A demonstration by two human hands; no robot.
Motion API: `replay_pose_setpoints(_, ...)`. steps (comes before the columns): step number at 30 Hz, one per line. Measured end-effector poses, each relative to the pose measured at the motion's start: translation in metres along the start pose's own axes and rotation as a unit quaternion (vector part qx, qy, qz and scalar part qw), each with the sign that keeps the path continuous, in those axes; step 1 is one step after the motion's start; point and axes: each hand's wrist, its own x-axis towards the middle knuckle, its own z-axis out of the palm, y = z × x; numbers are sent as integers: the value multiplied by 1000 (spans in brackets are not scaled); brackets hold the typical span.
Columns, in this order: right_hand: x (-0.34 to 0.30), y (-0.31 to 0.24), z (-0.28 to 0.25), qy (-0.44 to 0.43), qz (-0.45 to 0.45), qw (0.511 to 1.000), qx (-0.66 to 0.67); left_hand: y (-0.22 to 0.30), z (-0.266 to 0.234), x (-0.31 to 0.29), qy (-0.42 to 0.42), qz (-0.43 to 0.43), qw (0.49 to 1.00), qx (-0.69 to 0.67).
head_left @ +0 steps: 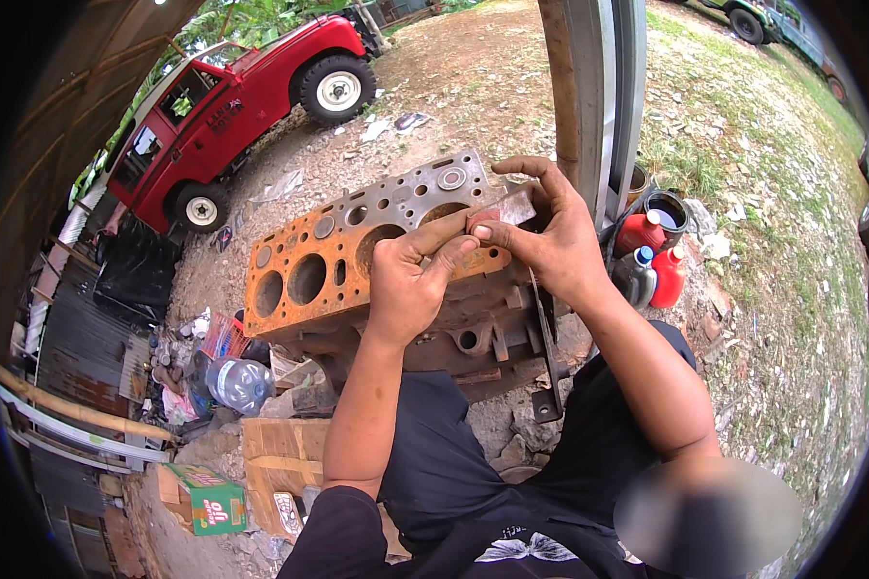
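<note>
Over the right end of a rusty engine block [288, 249], both my hands meet at a small folded piece of sandpaper [518, 206], grey on one face and reddish brown on the other. My left hand [407, 288] pinches its left edge between thumb and forefinger. The thumb and fingers of my right hand [558, 241] close on the other side, with the forefinger raised and bent. The block's flat top has large round bores and several small holes; its left part is orange with rust, its far right part bare grey. My hands cover some of its right end.
A metal post [594, 106] rises just beyond my right hand. Red bottles [668, 277], a dark bottle [635, 278] and a black bucket [668, 207] stand at right. Left lie a large clear plastic bottle [241, 384], cardboard [280, 449] and a green box [208, 502]. A red off-road car [217, 111] is parked beyond.
</note>
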Motion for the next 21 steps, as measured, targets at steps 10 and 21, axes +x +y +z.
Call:
replay_pose_setpoints(10, 12, 1, -20, -83, 25, 996, -38, 7, 7, 0, -24, -15, 999, -14)
replay_pose_setpoints(21, 13, 4, -18, -82, -11, 997, 0, -6, 4, 1, -13, -13, 1000, -12)
